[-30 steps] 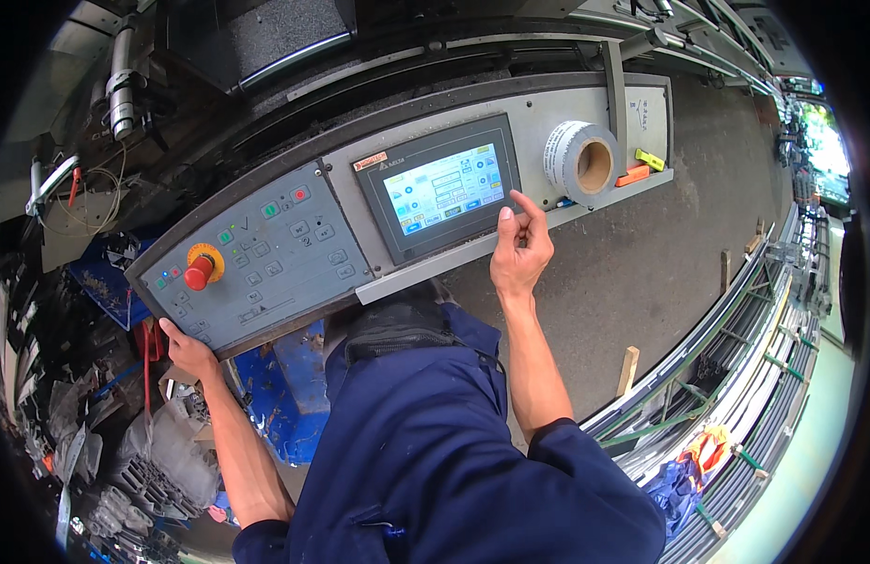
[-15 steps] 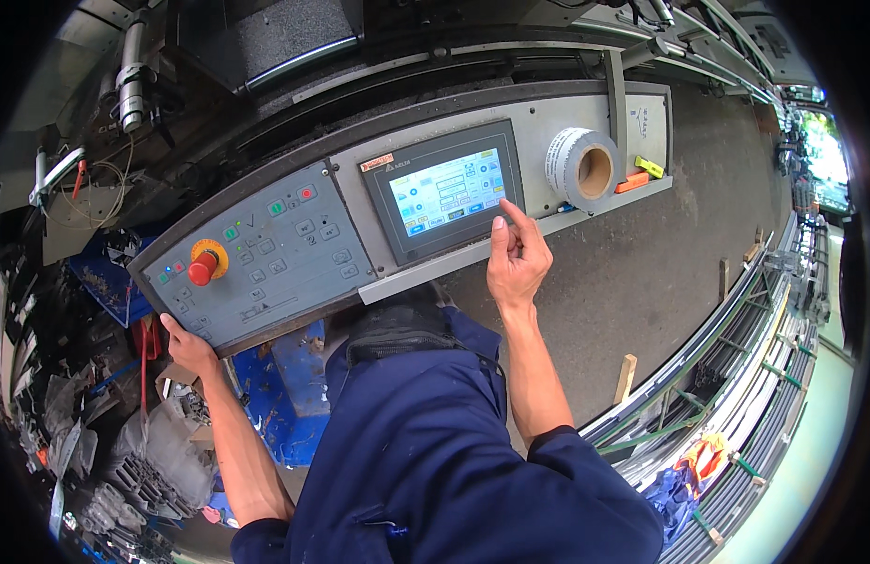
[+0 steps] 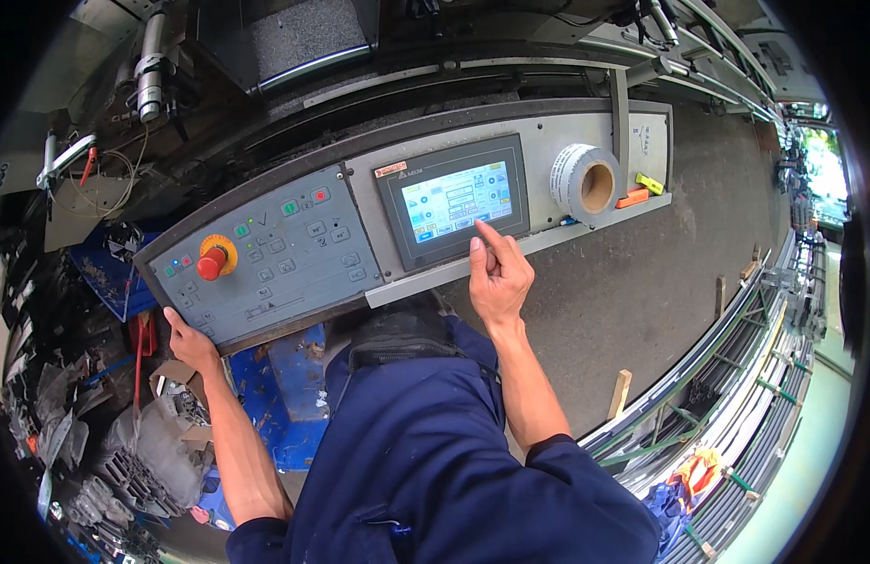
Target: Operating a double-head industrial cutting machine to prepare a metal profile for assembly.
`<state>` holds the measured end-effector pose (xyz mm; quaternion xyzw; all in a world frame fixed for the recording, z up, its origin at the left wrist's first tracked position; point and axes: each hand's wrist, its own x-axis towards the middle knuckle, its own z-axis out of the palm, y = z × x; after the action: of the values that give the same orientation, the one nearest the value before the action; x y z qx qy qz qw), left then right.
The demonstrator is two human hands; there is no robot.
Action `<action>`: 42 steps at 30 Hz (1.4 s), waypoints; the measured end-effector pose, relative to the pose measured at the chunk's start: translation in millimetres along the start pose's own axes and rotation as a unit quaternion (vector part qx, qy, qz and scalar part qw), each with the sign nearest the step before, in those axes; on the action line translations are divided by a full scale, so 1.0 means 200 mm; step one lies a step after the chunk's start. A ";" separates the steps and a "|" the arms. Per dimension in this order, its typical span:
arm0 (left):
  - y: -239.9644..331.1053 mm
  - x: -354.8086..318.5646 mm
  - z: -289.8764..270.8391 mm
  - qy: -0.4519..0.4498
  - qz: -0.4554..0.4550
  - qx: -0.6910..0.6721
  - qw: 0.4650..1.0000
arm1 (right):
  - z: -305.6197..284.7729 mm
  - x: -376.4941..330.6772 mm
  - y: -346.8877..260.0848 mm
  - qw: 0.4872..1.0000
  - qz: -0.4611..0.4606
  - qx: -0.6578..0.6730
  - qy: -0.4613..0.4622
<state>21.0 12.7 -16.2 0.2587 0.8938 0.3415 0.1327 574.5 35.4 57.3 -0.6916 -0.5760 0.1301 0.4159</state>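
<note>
A long control panel [image 3: 280, 246] with grey button plates stretches across in front of me. At its lower left corner my left hand [image 3: 192, 344] grips the edge, thumb on the front and the other fingers mostly hidden. My right hand [image 3: 502, 280] holds nothing. Its index finger points at the lower edge of the lit touchscreen [image 3: 458, 202], thumb apart and the other fingers curled; whether the fingertip touches the glass I cannot tell. Left of the screen sits a red emergency stop button [image 3: 210, 264] on a yellow ring.
A roll of tape [image 3: 585, 183] stands on the panel's ledge, beside an orange marker [image 3: 632, 198] and a yellow-green marker [image 3: 649, 183]. Dark machinery runs behind. Scrap and plastic bags [image 3: 157, 451] lie at lower left. Long metal profiles [image 3: 736, 414] lie on racks at right.
My right hand has shifted left and slightly down along the screen's lower edge. My left hand stays on the panel corner. The whole view has shifted slightly.
</note>
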 end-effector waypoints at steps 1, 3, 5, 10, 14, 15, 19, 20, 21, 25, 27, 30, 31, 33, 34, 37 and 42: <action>0.01 0.00 -0.01 0.002 0.004 -0.004 1.000 | 0.00 0.01 -0.01 1.000 -0.003 0.003 0.000; 0.02 -0.03 -0.07 0.018 0.008 -0.011 1.000 | 0.00 0.03 -0.05 1.000 -0.013 0.006 0.000; 0.06 -0.04 -0.10 0.040 0.031 0.015 0.999 | -0.02 0.03 -0.11 1.000 -0.014 -0.022 -0.005; 0.06 -0.05 -0.03 0.076 0.051 0.027 0.995 | -0.04 -0.05 -0.06 1.000 -0.006 0.006 0.002; 0.10 -0.12 -0.11 0.049 0.034 -0.010 0.998 | -0.06 -0.04 -0.07 1.000 -0.002 0.006 -0.010; 0.10 -0.11 -0.10 0.049 0.033 0.001 0.998 | -0.06 -0.03 -0.08 1.000 -0.001 0.009 -0.009; 0.09 -0.08 -0.08 0.056 0.039 -0.006 0.998 | -0.06 0.00 -0.06 1.000 -0.008 -0.008 -0.014; 0.10 -0.05 -0.06 0.062 0.047 0.003 0.997 | -0.06 0.03 -0.06 1.000 -0.026 -0.007 -0.005; 0.08 -0.03 -0.07 0.049 0.041 0.011 0.998 | -0.07 0.03 -0.07 0.999 -0.042 -0.008 -0.002; 0.07 -0.03 -0.08 0.064 0.047 -0.001 0.997 | -0.13 0.04 -0.10 1.000 -0.010 -0.005 -0.017; 0.10 -0.04 -0.09 0.039 0.036 -0.006 0.999 | -0.16 0.00 -0.07 1.000 -0.005 -0.007 -0.011; 0.11 -0.07 -0.10 0.002 0.008 -0.008 1.000 | -0.24 -0.08 -0.07 1.000 0.009 -0.014 0.005; 0.11 -0.08 -0.10 0.004 0.005 -0.001 1.000 | -0.26 -0.12 -0.08 1.000 0.016 -0.014 0.010; 0.11 -0.09 -0.11 0.000 0.006 0.002 1.000 | -0.28 -0.18 -0.10 1.000 0.018 -0.017 0.020; 0.11 -0.10 -0.12 0.001 -0.002 0.009 1.000 | -0.29 -0.21 -0.13 0.999 0.022 -0.017 0.021; 0.10 -0.11 -0.15 -0.013 -0.013 0.017 1.000 | -0.31 -0.32 -0.20 0.999 0.040 -0.012 0.022; 0.08 -0.09 -0.15 -0.024 -0.010 0.033 0.999 | -0.37 -0.45 -0.29 0.999 0.047 -0.017 -0.011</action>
<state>29.4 -4.1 17.0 0.2620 0.9037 0.3041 0.1492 556.6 -77.3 117.7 -0.7234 -0.5492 0.1472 0.3916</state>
